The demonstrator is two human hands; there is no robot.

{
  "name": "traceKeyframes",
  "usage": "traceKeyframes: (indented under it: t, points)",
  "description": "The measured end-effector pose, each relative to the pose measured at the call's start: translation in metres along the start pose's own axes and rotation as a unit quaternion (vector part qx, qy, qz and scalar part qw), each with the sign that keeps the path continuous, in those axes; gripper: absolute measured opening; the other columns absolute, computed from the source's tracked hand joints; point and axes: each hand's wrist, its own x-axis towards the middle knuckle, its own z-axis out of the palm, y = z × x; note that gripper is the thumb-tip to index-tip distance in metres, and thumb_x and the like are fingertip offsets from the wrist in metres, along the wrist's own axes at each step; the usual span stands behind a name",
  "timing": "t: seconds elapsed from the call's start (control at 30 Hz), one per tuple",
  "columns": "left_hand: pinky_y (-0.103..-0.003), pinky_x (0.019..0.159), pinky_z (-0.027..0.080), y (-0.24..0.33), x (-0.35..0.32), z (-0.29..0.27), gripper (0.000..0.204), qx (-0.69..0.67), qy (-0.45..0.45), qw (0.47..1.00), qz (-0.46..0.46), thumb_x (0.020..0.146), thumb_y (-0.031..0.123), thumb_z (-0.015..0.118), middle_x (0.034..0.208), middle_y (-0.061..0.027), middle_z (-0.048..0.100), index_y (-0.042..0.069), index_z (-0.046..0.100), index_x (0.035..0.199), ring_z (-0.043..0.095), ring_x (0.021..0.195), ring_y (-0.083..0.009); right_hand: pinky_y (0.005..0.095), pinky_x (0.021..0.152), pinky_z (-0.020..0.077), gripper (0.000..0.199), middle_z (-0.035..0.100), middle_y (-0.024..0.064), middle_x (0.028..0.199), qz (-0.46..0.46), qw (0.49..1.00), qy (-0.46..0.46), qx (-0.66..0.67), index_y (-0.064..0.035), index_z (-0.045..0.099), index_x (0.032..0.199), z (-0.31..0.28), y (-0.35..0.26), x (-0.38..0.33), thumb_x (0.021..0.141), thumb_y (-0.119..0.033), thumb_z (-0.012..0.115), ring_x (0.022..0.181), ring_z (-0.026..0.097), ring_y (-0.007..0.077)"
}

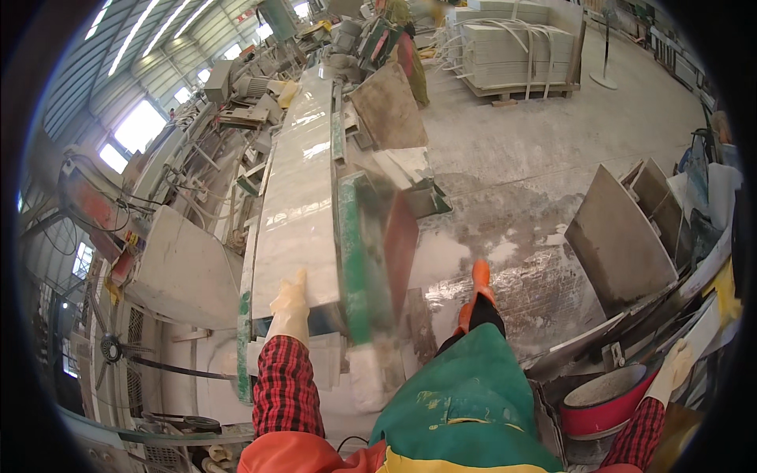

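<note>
My left hand [289, 298], in a cream rubber glove, rests on the near end of a long, glossy pale stone slab [298, 197]. Its fingers point forward over the surface, holding nothing. Far out at the right, my right hand [673, 367] wears a matching glove. It reaches to the edge of a white slab [709, 329] leaning there, beside a yellow piece [723, 293]. Whether those fingers close round the edge is too small to make out. A red round tub [593, 422] with a pale inside stands just left of my right forearm.
Brown-grey panels [620, 236] lean at the right. A green rail [355, 260] borders the long slab. Strapped pale slabs [516, 55] sit on a pallet at the back. The floor [512, 292] is wet near my orange boot [482, 280]. A black-bladed fan [112, 348] stands left.
</note>
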Motion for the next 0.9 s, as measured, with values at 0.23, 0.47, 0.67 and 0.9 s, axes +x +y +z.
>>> traceKeyframes:
  t: [0.23,0.47,0.67,0.9]
  points:
    - [-0.054,0.099,0.05,0.0,0.008,0.001,0.103,0.01,-0.007,1.0,-0.007,0.08,0.005,0.075,0.158,-0.0157,0.031,0.041,0.016,0.157,0.044,0.14,-0.0323,0.0455,0.101,0.045,0.053,0.06,0.0229,0.129,0.032,0.999,0.008,-0.012,-0.0036,0.057,0.132,0.0,-0.006,-0.01,0.101,-0.044,0.044,0.12,0.056,0.0398]
    - [-0.053,0.098,0.051,0.003,0.01,-0.001,0.107,0.015,-0.011,1.0,-0.01,0.078,0.007,0.079,0.16,-0.0157,0.029,0.04,0.015,0.157,0.045,0.14,-0.0319,0.0457,0.098,0.0464,0.051,0.061,0.023,0.127,0.037,0.998,0.041,-0.006,-0.0029,0.058,0.129,-0.014,-0.02,-0.023,0.101,-0.043,0.044,0.115,0.058,0.0412]
    - [-0.053,0.097,0.052,-0.003,0.021,0.015,0.107,0.019,0.03,0.999,-0.005,0.077,0.007,0.079,0.159,-0.016,0.03,0.039,0.015,0.157,0.045,0.139,-0.0335,0.0455,0.1,0.0454,0.051,0.061,0.0231,0.128,0.005,1.0,-0.014,0.013,-0.002,0.058,0.13,-0.01,-0.012,-0.026,0.101,-0.042,0.044,0.118,0.057,0.0415]
    - [-0.053,0.099,0.051,0.001,0.018,0.01,0.107,0.015,0.024,0.999,-0.015,0.078,0.008,0.079,0.16,-0.0166,0.028,0.037,0.015,0.158,0.041,0.142,-0.0331,0.0457,0.1,0.0451,0.052,0.06,0.0236,0.13,0.032,0.999,0.005,-0.016,-0.0033,0.058,0.131,-0.003,-0.01,-0.026,0.101,-0.043,0.045,0.119,0.057,0.0406]
